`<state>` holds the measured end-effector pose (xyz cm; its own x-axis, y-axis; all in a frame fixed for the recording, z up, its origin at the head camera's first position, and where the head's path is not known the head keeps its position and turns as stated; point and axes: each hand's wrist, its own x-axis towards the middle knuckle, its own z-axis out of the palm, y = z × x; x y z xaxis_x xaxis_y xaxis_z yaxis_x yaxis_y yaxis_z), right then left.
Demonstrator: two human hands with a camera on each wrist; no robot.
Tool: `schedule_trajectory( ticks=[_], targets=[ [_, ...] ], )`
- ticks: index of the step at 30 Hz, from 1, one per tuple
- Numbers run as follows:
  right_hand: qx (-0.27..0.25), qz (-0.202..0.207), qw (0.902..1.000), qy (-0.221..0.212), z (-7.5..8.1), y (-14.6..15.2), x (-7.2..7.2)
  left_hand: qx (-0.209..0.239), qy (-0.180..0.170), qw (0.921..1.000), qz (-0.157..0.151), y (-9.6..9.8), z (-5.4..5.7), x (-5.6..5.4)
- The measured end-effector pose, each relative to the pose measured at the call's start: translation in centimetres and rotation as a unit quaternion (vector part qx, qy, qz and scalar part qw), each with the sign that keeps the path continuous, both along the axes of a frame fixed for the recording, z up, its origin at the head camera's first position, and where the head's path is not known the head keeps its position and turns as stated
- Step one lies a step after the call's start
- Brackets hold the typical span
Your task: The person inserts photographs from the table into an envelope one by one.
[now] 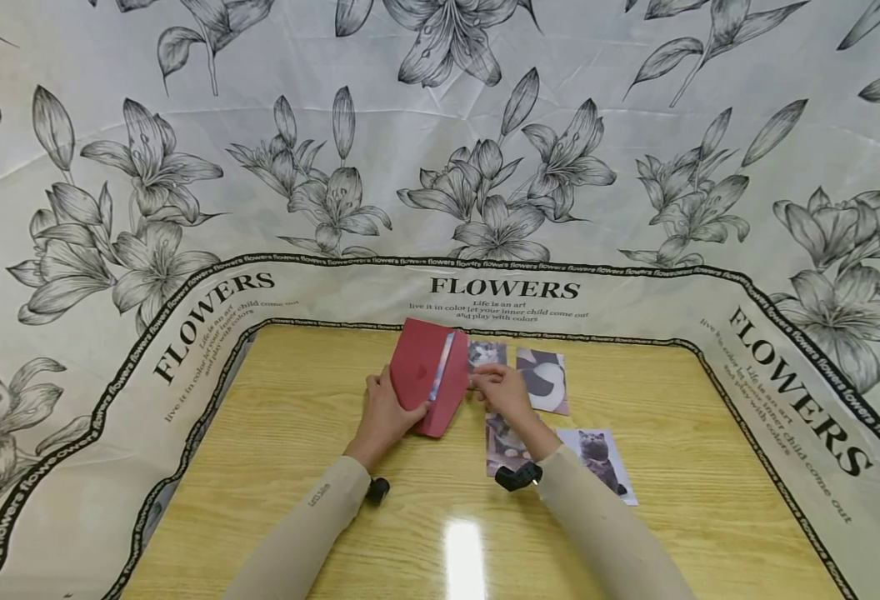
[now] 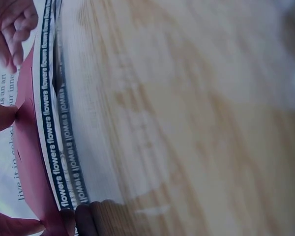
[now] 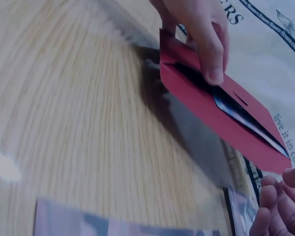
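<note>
My left hand (image 1: 384, 417) grips a red envelope (image 1: 417, 354), its thumb on the pocket side and its fingers behind. The envelope's flap is unfolded to the right, and the edge of a bluish picture card (image 3: 250, 123) shows inside the pocket. In the right wrist view the envelope is tilted up, casting a shadow on the wood. My right hand (image 1: 506, 393) is beside the flap, fingers loosely bent with nothing between them and fingertips close to the flap's edge. Under and beside it lie photo cards, one of a grey cat (image 1: 596, 454).
A card with a white rounded shape (image 1: 547, 385) lies right of the right hand. Another cat card (image 1: 502, 450) is partly hidden by the right wrist, and one more (image 1: 483, 353) lies by the flap. The wooden table (image 1: 275, 467) meets a flower-printed cloth (image 1: 365, 292) behind.
</note>
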<state>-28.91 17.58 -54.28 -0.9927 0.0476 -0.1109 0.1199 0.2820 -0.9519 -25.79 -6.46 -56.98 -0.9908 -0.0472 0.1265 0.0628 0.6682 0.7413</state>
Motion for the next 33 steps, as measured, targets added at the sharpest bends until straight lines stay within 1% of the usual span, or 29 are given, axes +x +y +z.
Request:
schedule_trajectory(
  ticks=[3, 7, 12, 16, 19, 23, 28, 33],
  targets=[
    [0.004, -0.001, 1.0, -0.004, 0.3, 1.3, 0.2, 0.003, -0.004, 1.0, 0.0, 0.0, 0.0, 0.0],
    [0.021, -0.001, 0.9998, 0.0, 0.2, 3.2, 0.4, 0.006, -0.007, 1.0, 0.0, 0.0, 0.0, 0.0],
    [0.014, -0.005, 0.9999, -0.002, 0.2, 5.4, 0.6, 0.008, -0.008, 0.9999, -0.001, -0.1, 0.2, 0.1],
    [0.026, -0.017, 0.9995, 0.004, 0.3, 7.1, 0.8, 0.01, -0.009, 0.9999, -0.001, -0.1, 0.2, 0.2],
    [0.042, -0.034, 0.9985, 0.009, 0.3, 8.4, 0.9, 0.012, -0.011, 0.9999, 0.0, -0.1, 0.3, 0.2],
    [0.05, -0.056, 0.9971, 0.009, 0.1, 9.9, 0.8, 0.012, -0.014, 0.9998, 0.0, -0.1, 0.2, 0.2],
    [0.081, -0.065, 0.9945, 0.014, -0.4, 11.5, 0.8, 0.017, -0.012, 0.9998, 0.002, -0.2, 0.1, 0.0],
    [0.147, -0.073, 0.9863, 0.015, -0.8, 13.2, 1.4, 0.018, -0.016, 0.9997, 0.003, -0.2, 0.2, 0.0]
  ],
)
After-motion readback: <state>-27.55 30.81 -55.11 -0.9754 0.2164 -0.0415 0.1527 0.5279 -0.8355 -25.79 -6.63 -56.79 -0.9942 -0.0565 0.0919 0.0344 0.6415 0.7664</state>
